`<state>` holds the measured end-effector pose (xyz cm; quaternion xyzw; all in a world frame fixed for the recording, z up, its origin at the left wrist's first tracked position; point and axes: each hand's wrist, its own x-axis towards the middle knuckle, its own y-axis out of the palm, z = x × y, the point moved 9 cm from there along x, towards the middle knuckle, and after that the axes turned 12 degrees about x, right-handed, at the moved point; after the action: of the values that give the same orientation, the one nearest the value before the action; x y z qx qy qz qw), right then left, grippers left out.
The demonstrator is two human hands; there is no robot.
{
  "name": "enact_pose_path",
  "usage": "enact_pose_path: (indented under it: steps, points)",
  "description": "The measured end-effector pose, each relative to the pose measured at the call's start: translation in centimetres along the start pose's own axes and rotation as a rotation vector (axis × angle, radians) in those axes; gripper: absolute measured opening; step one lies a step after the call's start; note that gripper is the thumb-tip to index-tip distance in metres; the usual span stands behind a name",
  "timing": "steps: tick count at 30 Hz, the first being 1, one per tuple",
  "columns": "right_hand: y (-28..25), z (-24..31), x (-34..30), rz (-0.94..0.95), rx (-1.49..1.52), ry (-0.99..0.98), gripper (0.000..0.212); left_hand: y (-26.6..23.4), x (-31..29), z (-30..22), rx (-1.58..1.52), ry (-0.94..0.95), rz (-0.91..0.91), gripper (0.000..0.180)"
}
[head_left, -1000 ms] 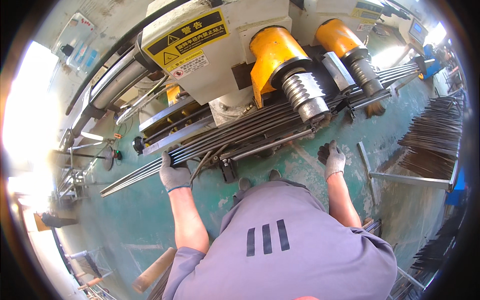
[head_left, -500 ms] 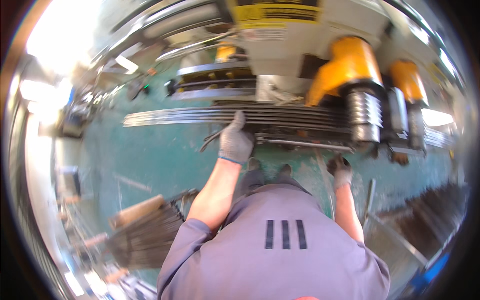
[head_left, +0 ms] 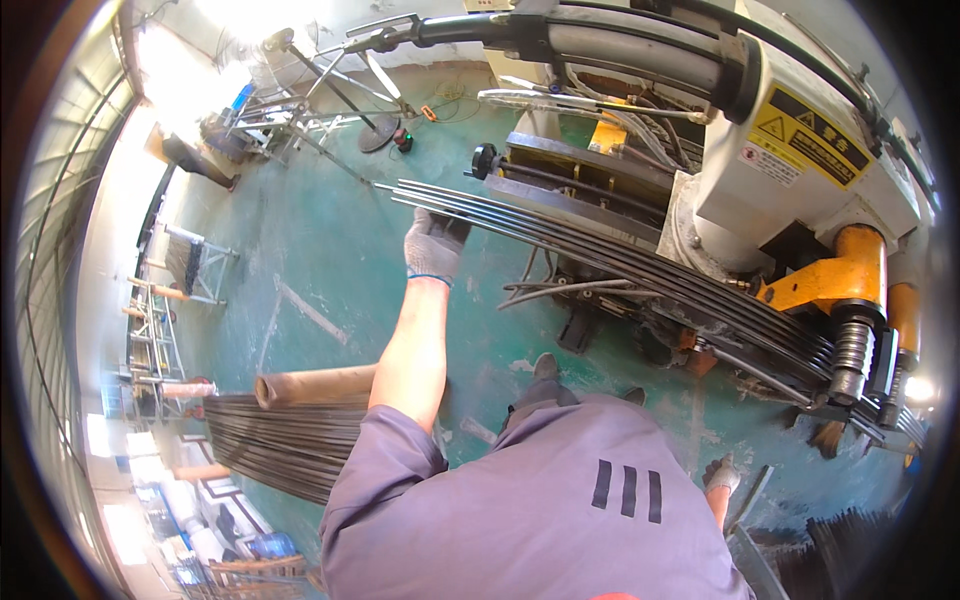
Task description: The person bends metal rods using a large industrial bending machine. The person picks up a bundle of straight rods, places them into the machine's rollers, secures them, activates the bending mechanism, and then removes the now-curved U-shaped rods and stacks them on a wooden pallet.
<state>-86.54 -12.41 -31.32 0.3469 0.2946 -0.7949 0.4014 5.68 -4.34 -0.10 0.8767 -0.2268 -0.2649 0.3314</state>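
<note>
Several long, thin metal rods (head_left: 560,238) lie side by side, running from upper left into the machine's rollers at the right. Near their free left end is my left hand (head_left: 434,248), in a pale knit glove with a dark palm. It is closed on the near rods, its fingers partly hidden beneath them. Low beside my body on the right, my right hand (head_left: 721,474) wears a similar glove. Its fingers are apart and loosely bent, with nothing visible in them. An orange roller arm (head_left: 838,272) with a ribbed steel roller (head_left: 852,352) stands over the rods' right end.
The machine's pale housing (head_left: 800,160) fills the upper right. Behind my left arm, a bundle of dark rods (head_left: 280,440) lies by a cardboard tube (head_left: 318,386). More dark rods (head_left: 865,555) are at lower right. A round-based stand (head_left: 378,134) is on the green floor.
My view has swung left, so the rods now slant down to the right. My left hand is nearer their free end. My right hand has dropped lower, away from the machine.
</note>
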Motion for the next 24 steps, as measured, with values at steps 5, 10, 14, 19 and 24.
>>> enact_pose_path:
  steps: [5,10,14,19,24]
  points:
    - [3.7,-5.9,-5.6,-0.013,-0.054,-0.044,0.027,-8.2,8.4,-10.5,0.249,0.094,-0.262,0.051]
    - [4.8,-9.2,-11.4,-0.023,-0.056,-0.076,0.037,-11.1,12.3,-13.4,0.462,0.152,-0.211,0.047]
    - [4.1,-9.7,-11.8,-0.062,-0.05,-0.013,0.027,-9.3,11.2,-11.2,0.381,0.117,0.02,0.04]
    - [3.7,-8.3,-9.2,-0.033,0.054,-0.107,0.021,-7.7,8.6,-9.6,0.425,0.029,0.117,0.042]
    - [9.3,-6.2,-14.6,0.038,0.001,-0.2,0.02,-8.4,9.2,-10.7,0.365,0.024,0.003,0.045]
